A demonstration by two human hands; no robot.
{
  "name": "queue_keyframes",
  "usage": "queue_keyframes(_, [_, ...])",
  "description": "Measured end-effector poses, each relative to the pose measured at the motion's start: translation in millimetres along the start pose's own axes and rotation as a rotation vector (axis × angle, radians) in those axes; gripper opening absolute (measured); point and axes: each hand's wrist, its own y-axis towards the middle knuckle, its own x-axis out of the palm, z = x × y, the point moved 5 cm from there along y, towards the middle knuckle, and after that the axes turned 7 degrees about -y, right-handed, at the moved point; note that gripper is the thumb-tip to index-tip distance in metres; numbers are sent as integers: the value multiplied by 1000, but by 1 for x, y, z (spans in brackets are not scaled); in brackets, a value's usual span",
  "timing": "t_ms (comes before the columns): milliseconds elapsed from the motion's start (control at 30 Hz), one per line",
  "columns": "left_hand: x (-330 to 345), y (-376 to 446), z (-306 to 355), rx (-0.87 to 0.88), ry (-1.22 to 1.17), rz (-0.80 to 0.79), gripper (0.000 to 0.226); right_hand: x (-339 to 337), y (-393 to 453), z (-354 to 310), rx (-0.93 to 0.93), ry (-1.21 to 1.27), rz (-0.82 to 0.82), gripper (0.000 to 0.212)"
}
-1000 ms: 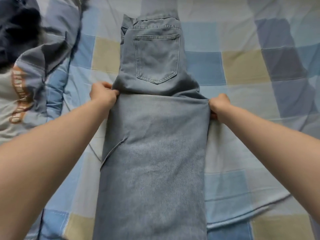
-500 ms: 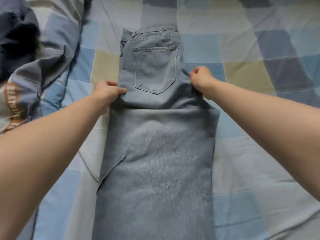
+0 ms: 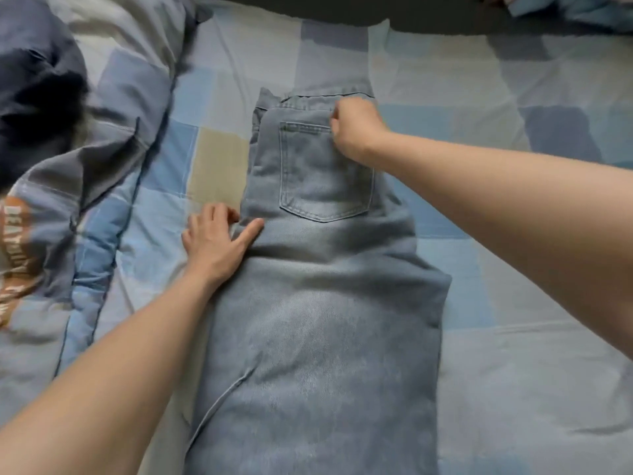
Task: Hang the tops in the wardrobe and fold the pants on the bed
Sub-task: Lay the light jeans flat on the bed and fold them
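Bed with a patchwork bedsheet in blue, grey, beige and white squares fills the view; dark strip along the far edge.

Right hand — grip curled into a fist, sitting on the light-blue denim jeans at the upper right corner of the back pocket, just below the waistband. Cannot tell whether the curled fingers pinch any fabric; they are hidden under the knuckles.

Left hand — grip spread, fingers straight, palm flat on the sheet at the left edge of the jeans. Thumb lies on the denim just below and left of the pocket; fingertips touch the edge of the seat part.

The jeans lie in the middle of the bed, lengthwise away from the person, waistband at the far end, back pocket up. A horizontal crease runs across below the pocket, and the wider lower part spreads toward the near edge of the view.

Left of the jeans, apart from them: a crumpled grey top with orange-and-white lettering, a dark navy garment beyond it, both beside a rumpled checked duvet.
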Motion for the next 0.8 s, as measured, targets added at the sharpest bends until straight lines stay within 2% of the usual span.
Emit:
queue_keyframes(100, [3, 1, -4, 45, 4, 35, 63, 4, 22, -44, -88, 133, 4, 19])
queue_keyframes(200, [5, -5, -5, 149, 40, 124, 58, 11, 36, -71, -92, 157, 14, 23])
queue_keyframes(267, [6, -5, -6, 178, 50, 141, 55, 20, 45, -78, -4, 141, -20, 32])
queue_keyframes(333, [6, -3, -6, 186, 50, 138, 53, 28, 50, -76, 100, 104, -97, 52])
queue_keyframes(367, [6, -5, -6, 187, 43, 135, 52, 32, 52, -75, 108, 63, -139, 46])
queue_keyframes(433, [5, -6, -6, 200, 23, 138, 52, 30, 55, -73, 127, 79, -148, 19])
queue_keyframes(500, [3, -6, -5, 209, 1, 136, 53, 16, 56, -72, 183, 258, -5, 14])
queue_keyframes(567, [1, -5, -5, 214, -9, 145, 53, -1, 54, -73, 226, 469, 275, 14])
queue_keyframes(600, [1, -5, -4, 219, -7, 150, 52, -7, 50, -77, 208, 536, 370, 14])
queue_keyframes(633, [1, -5, -4, 219, 0, 157, 53, -7, 49, -83, 156, 548, 392, 15])
queue_keyframes(667, [2, -5, -4, 219, 8, 163, 53, -2, 51, -89, 95, 517, 340, 19])
queue_keyframes(767, [3, -5, -3, 206, 26, 171, 54, 30, 66, -100, 22, 278, -31, 53])
queue_keyframes(800, [3, -5, -3, 204, 40, 170, 54, 31, 70, -103, 24, 203, -61, 60])
